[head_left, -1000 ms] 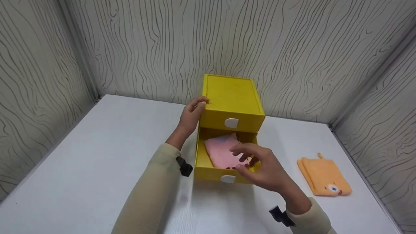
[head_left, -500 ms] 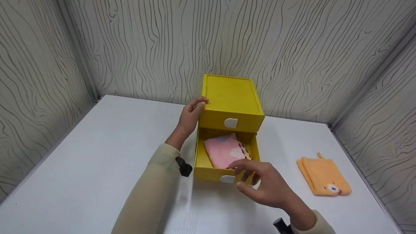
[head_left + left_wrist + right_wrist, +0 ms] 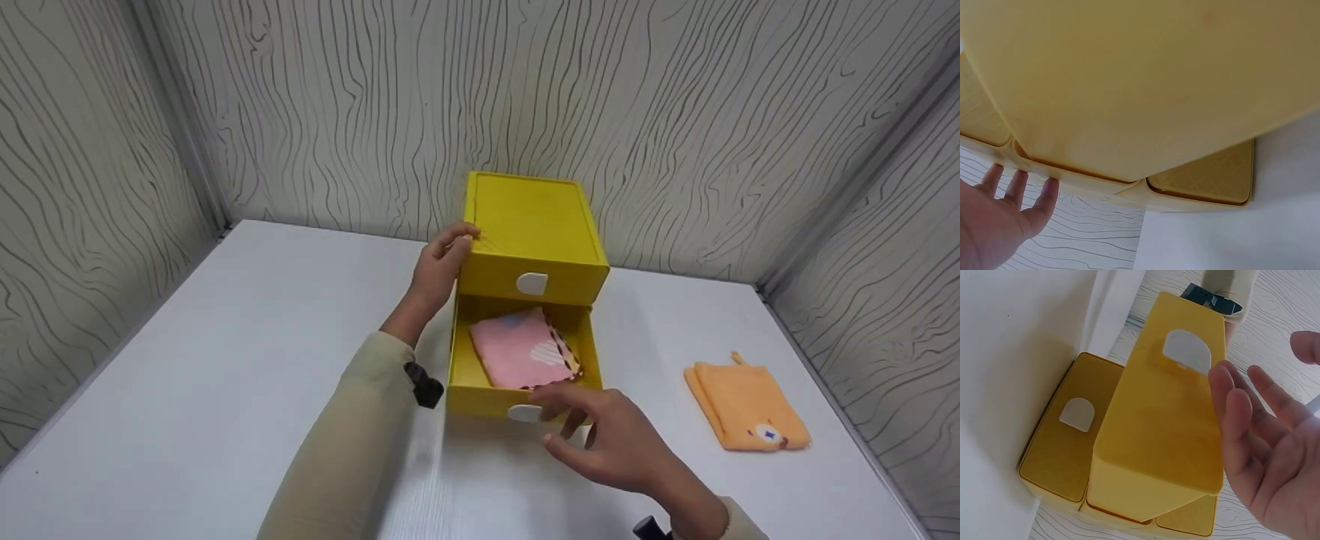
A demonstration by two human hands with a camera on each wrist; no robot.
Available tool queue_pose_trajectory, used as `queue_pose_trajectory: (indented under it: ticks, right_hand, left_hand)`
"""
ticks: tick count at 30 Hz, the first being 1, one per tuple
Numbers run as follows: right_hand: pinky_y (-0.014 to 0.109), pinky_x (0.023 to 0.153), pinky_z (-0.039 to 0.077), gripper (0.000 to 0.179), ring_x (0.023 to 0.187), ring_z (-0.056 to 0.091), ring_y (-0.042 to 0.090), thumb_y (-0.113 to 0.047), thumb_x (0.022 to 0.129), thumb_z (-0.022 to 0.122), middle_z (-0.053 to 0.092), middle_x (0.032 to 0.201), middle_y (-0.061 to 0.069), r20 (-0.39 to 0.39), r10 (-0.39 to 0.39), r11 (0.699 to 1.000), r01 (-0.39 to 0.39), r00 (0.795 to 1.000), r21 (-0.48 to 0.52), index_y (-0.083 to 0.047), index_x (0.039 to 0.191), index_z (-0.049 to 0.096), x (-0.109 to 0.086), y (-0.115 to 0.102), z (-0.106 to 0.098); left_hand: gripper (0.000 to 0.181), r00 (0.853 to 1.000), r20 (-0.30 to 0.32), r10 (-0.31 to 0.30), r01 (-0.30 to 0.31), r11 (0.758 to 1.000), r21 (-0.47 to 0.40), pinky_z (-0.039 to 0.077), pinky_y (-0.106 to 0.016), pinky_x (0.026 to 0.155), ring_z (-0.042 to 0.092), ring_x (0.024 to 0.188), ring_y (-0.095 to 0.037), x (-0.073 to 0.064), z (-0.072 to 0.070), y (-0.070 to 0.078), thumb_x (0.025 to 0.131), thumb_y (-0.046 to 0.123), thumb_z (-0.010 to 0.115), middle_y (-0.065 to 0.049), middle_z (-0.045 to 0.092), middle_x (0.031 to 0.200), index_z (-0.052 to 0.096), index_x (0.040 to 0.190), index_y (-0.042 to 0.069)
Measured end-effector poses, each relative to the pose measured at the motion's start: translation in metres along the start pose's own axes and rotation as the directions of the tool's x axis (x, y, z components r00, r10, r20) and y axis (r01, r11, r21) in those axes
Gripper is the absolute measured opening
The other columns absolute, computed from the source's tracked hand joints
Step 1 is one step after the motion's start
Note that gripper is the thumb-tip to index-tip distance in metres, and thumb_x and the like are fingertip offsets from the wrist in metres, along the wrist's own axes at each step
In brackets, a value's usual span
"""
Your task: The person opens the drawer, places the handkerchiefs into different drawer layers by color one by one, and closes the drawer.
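Right hand [image 3: 619, 446] loosely spread near yellow drawer [image 3: 480, 403], left hand [image 3: 437, 274] touching yellow cabinet [image 3: 532, 214], fingers extended

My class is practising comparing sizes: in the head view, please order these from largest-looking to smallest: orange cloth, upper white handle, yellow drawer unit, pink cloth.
1. Yellow drawer unit
2. Orange cloth and pink cloth: they look too alike to rank
3. Upper white handle

Smooth plastic, matt fabric
The yellow drawer unit [image 3: 531, 217] and its 2 white pulls [image 3: 532, 283] look plastic, smooth; pink cloth [image 3: 517, 351] and orange cloth [image 3: 750, 405] look matt; the tabletop [image 3: 225, 360] shines faintly.
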State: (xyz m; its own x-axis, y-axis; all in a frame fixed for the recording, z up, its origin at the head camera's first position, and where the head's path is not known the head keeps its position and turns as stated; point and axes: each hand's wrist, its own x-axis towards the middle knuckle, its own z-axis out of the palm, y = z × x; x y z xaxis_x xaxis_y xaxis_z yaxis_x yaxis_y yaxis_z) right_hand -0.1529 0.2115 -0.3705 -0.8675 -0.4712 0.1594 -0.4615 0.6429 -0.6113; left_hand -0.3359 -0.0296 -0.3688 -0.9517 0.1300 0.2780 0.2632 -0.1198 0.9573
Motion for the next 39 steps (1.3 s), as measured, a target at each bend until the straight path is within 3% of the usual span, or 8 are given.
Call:
queue_pose_trajectory:
  ticks: [11,22,32,39]
  right_hand:
    - [0.021,0.061,0.051,0.034,0.069,0.061,-0.001,-0.028,0.086,0.069,0.071,0.096,-0.006,0.044,0.075,0.996,-0.073,0.996,-0.041,-0.033,0.119,0.062,-0.002,0.004,0.007]
    - [0.025,0.065,0.054,0.041,0.071,0.061,-0.001,-0.039,0.085,0.069,0.071,0.104,-0.003,0.057,0.129,0.99,-0.125,0.99,-0.073,-0.039,0.124,0.058,-0.003,0.006,0.015]
    - [0.026,0.066,0.054,0.049,0.074,0.062,0.003,-0.034,0.084,0.07,0.069,0.107,-0.002,0.085,0.152,0.987,-0.146,0.985,-0.071,-0.043,0.129,0.052,-0.002,0.006,0.021]
    - [0.026,0.066,0.054,0.048,0.072,0.061,0.0,-0.031,0.084,0.07,0.07,0.107,-0.003,0.077,0.12,0.991,-0.114,0.99,-0.074,-0.042,0.128,0.053,-0.001,0.008,0.026]
  left_hand:
    - [0.026,0.999,-0.01,0.032,-0.032,0.999,0.003,0.049,-0.035,0.09,0.058,0.108,-0.021,0.001,0.001,-0.003,0.099,0.028,0.048,-0.004,0.051,0.136,0.06,0.117,0.014]
    - [0.027,0.999,-0.01,0.05,-0.05,0.999,0.004,0.047,-0.034,0.091,0.056,0.114,-0.021,-0.001,0.0,-0.003,0.099,0.028,0.049,-0.003,0.047,0.142,0.06,0.118,0.013]
    - [0.027,0.999,-0.016,0.041,-0.04,0.999,0.01,0.046,-0.036,0.094,0.055,0.117,-0.021,-0.001,0.001,-0.002,0.098,0.029,0.049,-0.001,0.047,0.143,0.061,0.118,0.015]
    - [0.028,0.998,-0.019,0.057,-0.057,0.998,0.0,0.044,-0.036,0.098,0.053,0.122,-0.021,0.001,0.001,-0.003,0.1,0.027,0.049,-0.004,0.049,0.141,0.06,0.119,0.012]
